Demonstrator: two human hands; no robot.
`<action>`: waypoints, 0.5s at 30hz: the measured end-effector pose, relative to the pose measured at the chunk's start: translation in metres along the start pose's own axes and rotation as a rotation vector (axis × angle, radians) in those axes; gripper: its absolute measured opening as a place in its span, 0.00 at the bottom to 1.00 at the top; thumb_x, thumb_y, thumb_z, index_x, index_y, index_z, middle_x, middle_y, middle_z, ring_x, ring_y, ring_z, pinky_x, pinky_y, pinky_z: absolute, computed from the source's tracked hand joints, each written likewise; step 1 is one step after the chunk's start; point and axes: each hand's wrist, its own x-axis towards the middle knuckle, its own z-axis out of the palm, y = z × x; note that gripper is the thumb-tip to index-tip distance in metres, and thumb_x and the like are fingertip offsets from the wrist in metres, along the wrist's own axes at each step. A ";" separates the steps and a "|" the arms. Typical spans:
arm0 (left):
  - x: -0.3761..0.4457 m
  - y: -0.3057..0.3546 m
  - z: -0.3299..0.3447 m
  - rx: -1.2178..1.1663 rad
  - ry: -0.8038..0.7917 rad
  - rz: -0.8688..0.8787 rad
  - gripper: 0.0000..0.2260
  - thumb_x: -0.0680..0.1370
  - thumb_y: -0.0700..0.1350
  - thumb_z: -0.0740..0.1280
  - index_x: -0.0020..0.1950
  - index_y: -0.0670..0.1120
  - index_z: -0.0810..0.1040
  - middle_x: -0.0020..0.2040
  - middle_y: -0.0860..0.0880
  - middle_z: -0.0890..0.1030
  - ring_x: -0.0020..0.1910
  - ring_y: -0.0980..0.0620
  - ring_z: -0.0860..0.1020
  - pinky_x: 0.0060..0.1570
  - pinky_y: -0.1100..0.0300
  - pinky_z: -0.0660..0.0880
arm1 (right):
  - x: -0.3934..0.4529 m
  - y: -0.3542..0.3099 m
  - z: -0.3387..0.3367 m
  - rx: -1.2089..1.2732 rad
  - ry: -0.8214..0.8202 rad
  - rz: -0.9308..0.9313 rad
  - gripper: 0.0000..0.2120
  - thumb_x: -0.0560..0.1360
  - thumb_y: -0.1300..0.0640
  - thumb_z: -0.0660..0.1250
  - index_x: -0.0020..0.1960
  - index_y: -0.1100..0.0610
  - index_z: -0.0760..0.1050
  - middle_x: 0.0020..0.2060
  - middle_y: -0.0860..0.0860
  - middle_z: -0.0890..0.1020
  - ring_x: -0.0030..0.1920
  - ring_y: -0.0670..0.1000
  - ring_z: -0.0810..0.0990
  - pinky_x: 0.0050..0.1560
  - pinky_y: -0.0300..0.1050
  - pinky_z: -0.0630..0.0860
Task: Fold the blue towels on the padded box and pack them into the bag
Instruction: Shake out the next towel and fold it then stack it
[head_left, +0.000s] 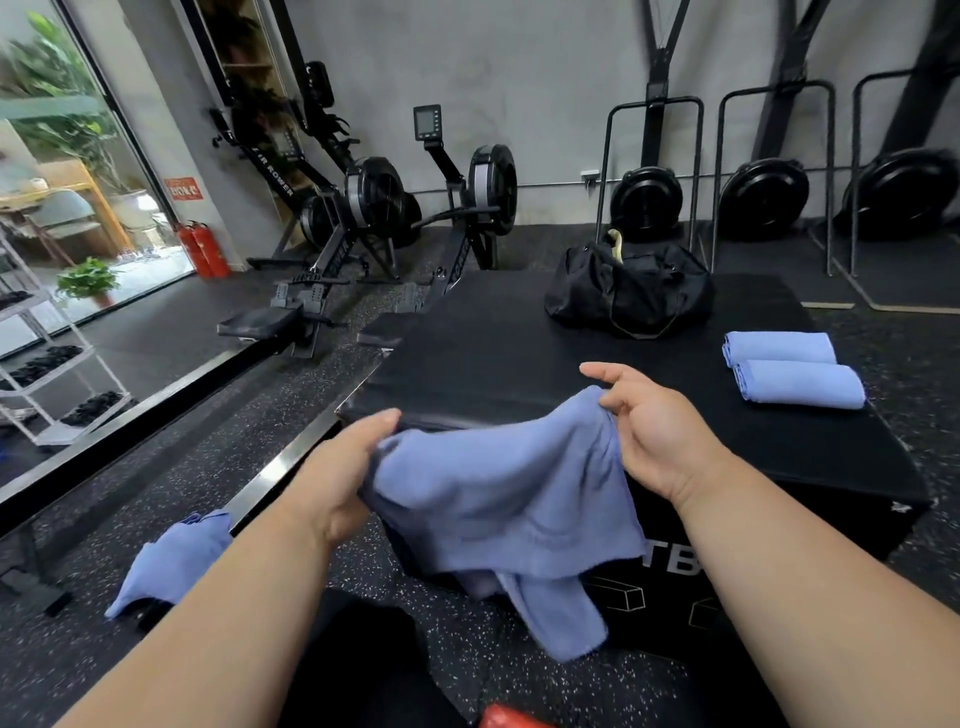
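At centre frame a loose blue towel (509, 499) hangs between both hands over the near edge of the padded box (493, 353); the left hand (337, 467) grips its left end, the right hand (644, 426) pinches its upper right corner; two folded towels (795, 374) lie on the box at right; the black bag (631, 291) sits at the box's far side; another blue towel (171, 561) lies at lower left.

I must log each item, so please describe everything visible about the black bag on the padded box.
The black bag is a soft duffel of limp, fabric-like material, slumped and unzipped at the top. It sits on the far part of the padded box. A thin strap loops down its front, and something pale yellow pokes from its opening. No hand touches it.
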 end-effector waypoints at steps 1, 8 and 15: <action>0.002 -0.004 0.001 0.048 0.015 0.016 0.07 0.84 0.40 0.67 0.57 0.45 0.85 0.49 0.45 0.88 0.41 0.51 0.85 0.44 0.56 0.79 | -0.001 0.002 0.000 0.031 0.002 -0.014 0.21 0.79 0.71 0.55 0.62 0.60 0.82 0.46 0.60 0.82 0.47 0.56 0.83 0.51 0.51 0.82; -0.005 0.027 0.004 0.269 -0.003 0.446 0.17 0.81 0.34 0.68 0.62 0.52 0.84 0.59 0.48 0.86 0.52 0.53 0.83 0.58 0.54 0.78 | -0.006 0.022 -0.009 -0.178 -0.105 0.396 0.12 0.80 0.57 0.64 0.56 0.64 0.81 0.55 0.67 0.83 0.53 0.66 0.83 0.56 0.56 0.80; -0.015 0.035 0.000 0.513 -0.108 0.566 0.24 0.80 0.34 0.68 0.64 0.62 0.83 0.66 0.64 0.81 0.67 0.59 0.78 0.72 0.52 0.72 | -0.002 0.027 -0.004 -0.239 -0.075 0.026 0.16 0.82 0.66 0.66 0.68 0.58 0.80 0.55 0.59 0.87 0.55 0.56 0.86 0.62 0.53 0.81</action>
